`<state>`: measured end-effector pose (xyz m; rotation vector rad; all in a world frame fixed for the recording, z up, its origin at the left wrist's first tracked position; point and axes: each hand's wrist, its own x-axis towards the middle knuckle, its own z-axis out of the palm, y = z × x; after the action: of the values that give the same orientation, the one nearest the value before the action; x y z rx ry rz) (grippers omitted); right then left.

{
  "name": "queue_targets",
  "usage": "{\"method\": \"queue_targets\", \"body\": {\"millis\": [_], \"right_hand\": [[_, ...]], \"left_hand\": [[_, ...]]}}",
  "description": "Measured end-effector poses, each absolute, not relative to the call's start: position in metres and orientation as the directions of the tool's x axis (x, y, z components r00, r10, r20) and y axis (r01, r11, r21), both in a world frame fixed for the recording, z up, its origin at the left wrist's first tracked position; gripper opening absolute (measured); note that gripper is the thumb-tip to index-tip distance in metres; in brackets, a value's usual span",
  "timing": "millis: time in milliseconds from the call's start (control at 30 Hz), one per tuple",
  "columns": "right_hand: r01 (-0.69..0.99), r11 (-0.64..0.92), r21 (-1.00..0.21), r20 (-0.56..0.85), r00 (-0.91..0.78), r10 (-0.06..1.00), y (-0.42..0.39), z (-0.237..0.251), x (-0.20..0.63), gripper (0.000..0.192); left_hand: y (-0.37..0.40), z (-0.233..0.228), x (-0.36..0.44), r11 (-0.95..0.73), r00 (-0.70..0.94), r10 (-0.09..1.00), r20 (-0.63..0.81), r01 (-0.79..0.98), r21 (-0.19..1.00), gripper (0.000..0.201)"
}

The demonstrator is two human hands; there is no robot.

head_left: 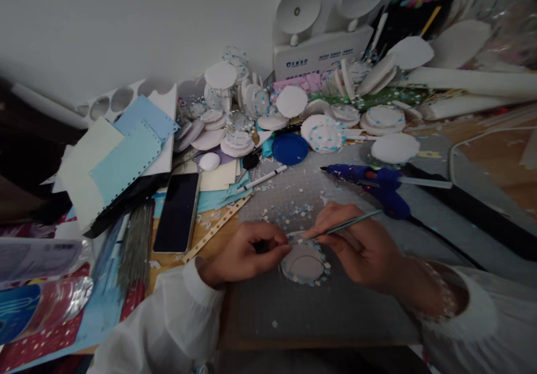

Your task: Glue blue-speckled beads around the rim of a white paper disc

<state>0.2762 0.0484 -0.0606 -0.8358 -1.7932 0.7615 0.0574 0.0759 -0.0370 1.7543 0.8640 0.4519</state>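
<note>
A white round disc (302, 263) lies on the grey cutting mat (335, 309), a thin wire ring and small pale blue and white stars around its rim. My left hand (251, 251) is closed in a pinch at the disc's upper left edge, thumb and forefinger on it. In my right hand (363, 248) is a pair of slim tweezers (352, 222), their tips down at the disc's top edge. Whether the tips grip a star is too small to tell. Loose paper stars (293, 212) are scattered just beyond the disc.
A blue glue gun (388, 187) with its cable lies to the right on the mat. At the left are a phone (176, 212), coloured paper sheets (126, 161) and plastic bottles (46, 307). Several decorated white discs (323, 133) crowd the back, near a twin-head lamp (297, 10).
</note>
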Motion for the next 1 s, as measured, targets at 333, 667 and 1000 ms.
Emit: {"method": "queue_targets", "body": {"millis": [333, 667, 1000], "right_hand": [[0.23, 0.645, -0.729, 0.584, -0.283, 0.761, 0.0512, -0.0563, 0.2752, 0.024], [0.192, 0.693, -0.695, 0.63, -0.301, 0.716, 0.0514, -0.0538, 0.2733, 0.027], [0.259, 0.632, -0.731, 0.574, -0.268, 0.774, 0.0488, -0.0552, 0.2748, 0.025]], "left_hand": [[0.0764, -0.0347, 0.0577, -0.177, 0.664, 0.739, -0.108, 0.347, 0.921, 0.022], [0.0765, -0.0339, 0.0563, -0.189, 0.669, 0.735, -0.109, 0.357, 0.915, 0.023], [0.0763, -0.0342, 0.0569, -0.172, 0.658, 0.743, -0.119, 0.359, 0.917, 0.022]]}}
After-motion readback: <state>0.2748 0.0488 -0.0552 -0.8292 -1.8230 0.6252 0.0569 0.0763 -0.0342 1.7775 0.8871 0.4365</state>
